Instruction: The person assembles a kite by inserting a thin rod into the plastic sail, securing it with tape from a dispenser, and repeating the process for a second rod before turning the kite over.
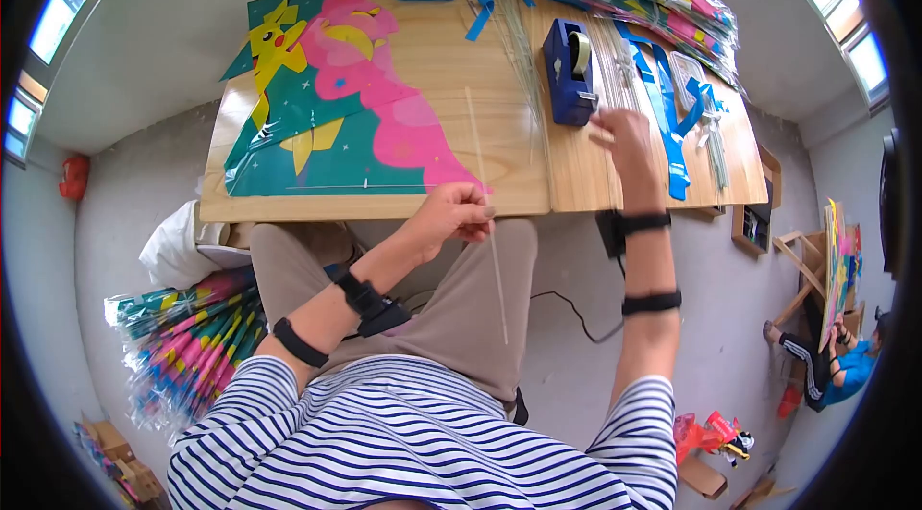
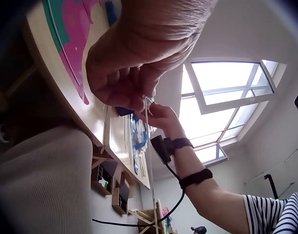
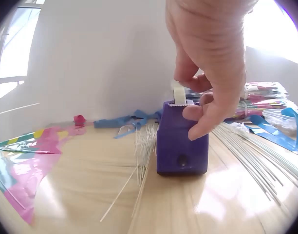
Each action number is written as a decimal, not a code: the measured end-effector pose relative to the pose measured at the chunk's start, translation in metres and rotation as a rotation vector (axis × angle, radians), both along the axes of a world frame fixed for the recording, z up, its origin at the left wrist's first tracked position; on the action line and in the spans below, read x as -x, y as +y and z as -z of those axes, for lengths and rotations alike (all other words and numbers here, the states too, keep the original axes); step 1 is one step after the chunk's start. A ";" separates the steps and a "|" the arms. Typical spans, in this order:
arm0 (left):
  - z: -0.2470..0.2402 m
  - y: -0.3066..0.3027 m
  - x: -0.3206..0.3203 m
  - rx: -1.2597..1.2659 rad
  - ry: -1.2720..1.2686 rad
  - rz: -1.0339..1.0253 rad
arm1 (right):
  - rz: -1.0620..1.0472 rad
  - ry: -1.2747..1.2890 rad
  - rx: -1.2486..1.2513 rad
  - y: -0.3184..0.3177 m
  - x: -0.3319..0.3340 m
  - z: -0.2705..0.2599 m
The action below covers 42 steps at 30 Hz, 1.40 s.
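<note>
Plainly, my left hand [image 1: 451,212] has one rod [image 1: 499,299] pinched between thumb and fingertips, roughly at its middle. It sits at the near edge of the table [image 1: 451,39], its far end over the wood and its near end over my lap. I judge it very light and springy: it stays straight from one grip, yet probably bends or cracks if forced near an end. Being so thin and smooth, it may roll in my fingers, so the middle is the best place to hold it, firmly but without squeezing.

My right hand [image 1: 626,150] is at the near end of the dispenser [image 1: 569,78], to the right, fingers bent beside the cutter. The head view is blurred there and my fingers crowd the tape [image 3: 179,95] in the wrist view, so I cannot tell whether they have hold of it. Tape should be limp and clingy, best taken by its free end with the least skin on it. The dispenser looks solid enough to stay put under a light pull.

On the left lies the sheet [image 1: 351,121], glossy and thin, likely slippery and quick to crease; I would lift it by an edge. Between it and the dispenser, loose rods [image 1: 517,49] lie on the far side.
</note>
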State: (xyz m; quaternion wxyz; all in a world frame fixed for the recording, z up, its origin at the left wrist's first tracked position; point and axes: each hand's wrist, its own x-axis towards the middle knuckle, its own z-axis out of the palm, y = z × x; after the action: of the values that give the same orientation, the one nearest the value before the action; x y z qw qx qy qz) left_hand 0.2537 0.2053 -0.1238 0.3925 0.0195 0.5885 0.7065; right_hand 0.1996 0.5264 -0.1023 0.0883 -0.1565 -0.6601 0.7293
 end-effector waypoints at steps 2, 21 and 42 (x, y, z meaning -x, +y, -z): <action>-0.001 0.023 -0.002 -0.010 0.001 0.029 | 0.097 0.006 0.116 -0.018 -0.079 -0.004; 0.019 0.130 -0.024 0.071 -0.062 0.206 | 0.219 -0.367 0.113 -0.074 -0.375 0.009; 0.034 0.097 0.244 0.408 0.588 -0.417 | 0.260 -0.534 0.265 -0.061 -0.361 0.056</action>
State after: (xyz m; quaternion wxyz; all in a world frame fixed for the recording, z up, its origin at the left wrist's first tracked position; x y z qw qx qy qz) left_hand 0.0096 0.3019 -0.1573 0.0520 0.0227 0.7949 0.6041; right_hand 0.5605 0.4657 -0.1581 -0.0166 -0.4354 -0.5336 0.7248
